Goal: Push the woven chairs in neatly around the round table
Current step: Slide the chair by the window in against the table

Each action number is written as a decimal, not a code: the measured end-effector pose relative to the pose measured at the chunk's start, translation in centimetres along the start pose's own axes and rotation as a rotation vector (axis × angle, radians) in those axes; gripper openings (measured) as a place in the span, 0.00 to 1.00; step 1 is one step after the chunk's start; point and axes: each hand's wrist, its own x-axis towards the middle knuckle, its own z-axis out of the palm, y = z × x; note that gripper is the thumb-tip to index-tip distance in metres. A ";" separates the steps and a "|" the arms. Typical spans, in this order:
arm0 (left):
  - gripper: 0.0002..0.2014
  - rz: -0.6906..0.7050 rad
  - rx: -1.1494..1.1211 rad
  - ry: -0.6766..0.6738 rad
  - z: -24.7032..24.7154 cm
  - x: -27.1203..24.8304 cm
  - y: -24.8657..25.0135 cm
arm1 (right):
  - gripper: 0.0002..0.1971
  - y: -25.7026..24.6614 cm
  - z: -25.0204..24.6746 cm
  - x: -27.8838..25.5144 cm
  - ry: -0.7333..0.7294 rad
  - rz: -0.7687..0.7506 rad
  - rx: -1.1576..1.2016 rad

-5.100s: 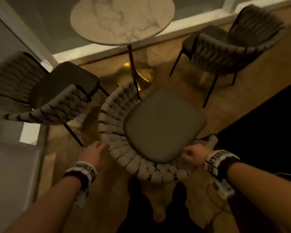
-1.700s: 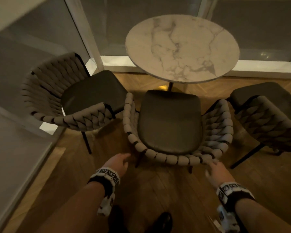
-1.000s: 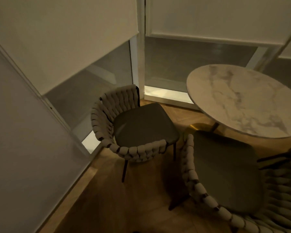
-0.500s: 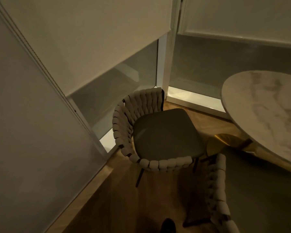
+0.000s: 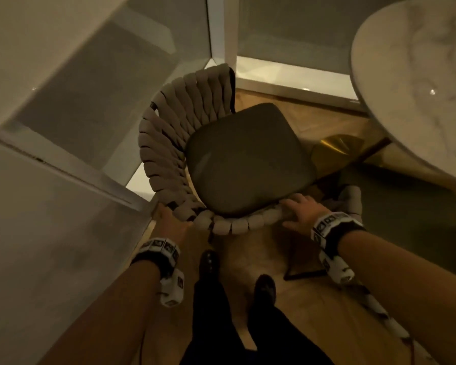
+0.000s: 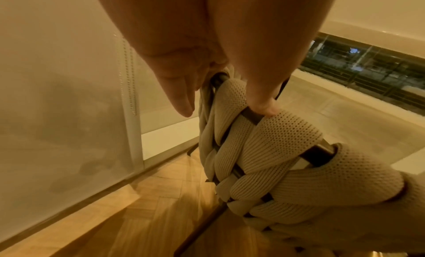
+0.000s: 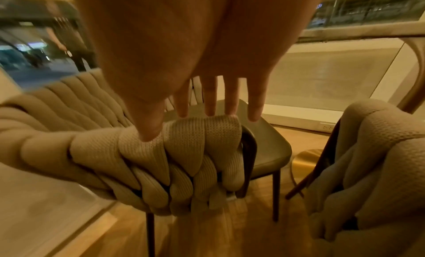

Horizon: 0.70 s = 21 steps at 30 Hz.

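Note:
A woven chair [image 5: 163, 143] with a dark seat cushion [image 5: 248, 159] stands in the corner, left of the round marble table [image 5: 419, 75]. My left hand [image 5: 169, 219] holds the chair's near-left rim. In the left wrist view its thumb [image 6: 262, 106] presses on the dark frame and the fingers [image 6: 181, 97] hang down the outer side. My right hand [image 5: 300, 212] rests on the near-right end of the rim. In the right wrist view its straight fingers [image 7: 211, 100] reach over the woven band [image 7: 184, 148] and the thumb touches it.
A second woven chair [image 5: 353, 201] stands close on the right, facing the table's gold base [image 5: 337, 146]. Pale wall panels [image 5: 63, 206] and glass close in right behind and left of the held chair. My shoes [image 5: 208, 262] stand on the wooden floor.
Both hands left the middle chair and went out of view as I turned left. Now I am closer to the corner chair, with both hands on its rim.

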 end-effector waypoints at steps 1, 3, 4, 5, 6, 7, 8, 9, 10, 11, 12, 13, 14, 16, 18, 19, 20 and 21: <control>0.43 -0.026 -0.003 -0.046 -0.3 0.9 0.5 | 0.34 -0.3 0.3 0.9 -0.019 0.012 -0.018; 0.45 -0.054 -0.011 -0.082 -0.4 2.3 0.6 | 0.32 -1.0 1.0 2.0 -0.052 0.044 -0.036; 0.46 -0.050 -0.018 -0.086 -0.2 2.8 0.4 | 0.31 -1.2 1.2 2.4 -0.056 0.063 -0.027; 0.47 -0.061 -0.007 -0.102 -0.3 3.2 0.4 | 0.30 -1.3 1.3 2.8 -0.044 0.074 -0.014; 0.48 -0.065 -0.004 -0.095 -0.2 3.6 0.3 | 0.30 -1.5 1.2 2.9 -0.044 0.092 -0.006; 0.49 -0.060 -0.007 -0.089 -0.4 3.8 0.5 | 0.29 -1.4 1.2 3.2 -0.042 0.105 -0.004; 0.50 -0.045 -0.017 -0.085 -0.5 4.1 0.8 | 0.30 -1.3 1.0 3.4 -0.042 0.117 -0.005; 0.51 -0.037 -0.013 -0.090 -0.9 4.2 1.6 | 0.30 -1.2 0.7 3.7 -0.030 0.121 -0.002; 0.52 -0.015 -0.017 -0.105 -0.9 4.9 1.8 | 0.30 -1.2 0.2 3.7 -0.036 0.133 -0.001; 0.53 0.019 -0.029 -0.135 -1.1 5.3 2.4 | 0.30 -1.0 -0.2 4.0 -0.041 0.142 0.003; 0.53 0.063 -0.043 -0.163 -1.2 6.1 2.7 | 0.30 -1.0 -0.8 4.3 -0.052 0.157 0.010; 0.52 0.102 -0.041 -0.185 -1.4 7.1 3.0 | 0.30 -1.0 -1.0 4.8 -0.055 0.167 0.016; 0.52 0.127 -0.032 -0.176 -1.7 8.2 3.4 | 0.30 -1.3 -1.5 5.2 -0.068 0.178 0.022; 0.51 0.134 0.010 -0.137 -2.7 10.4 4.6 | 0.30 -1.8 -2.2 6.1 -0.090 0.196 0.042; 0.51 0.173 0.047 -0.150 -3.9 13.0 6.2 | 0.29 -2.3 -3.1 7.2 -0.071 0.202 0.067; 0.53 0.179 0.055 -0.168 -4.5 14.5 7.0 | 0.29 -2.4 -3.6 7.6 -0.054 0.208 0.080; 0.56 0.178 0.049 -0.181 -5.0 16.2 7.7 | 0.29 -2.6 -4.1 8.1 -0.035 0.218 0.093; 0.59 0.162 0.038 -0.200 -5.8 17.7 8.7 | 0.29 -2.9 -4.6 8.7 -0.016 0.230 0.107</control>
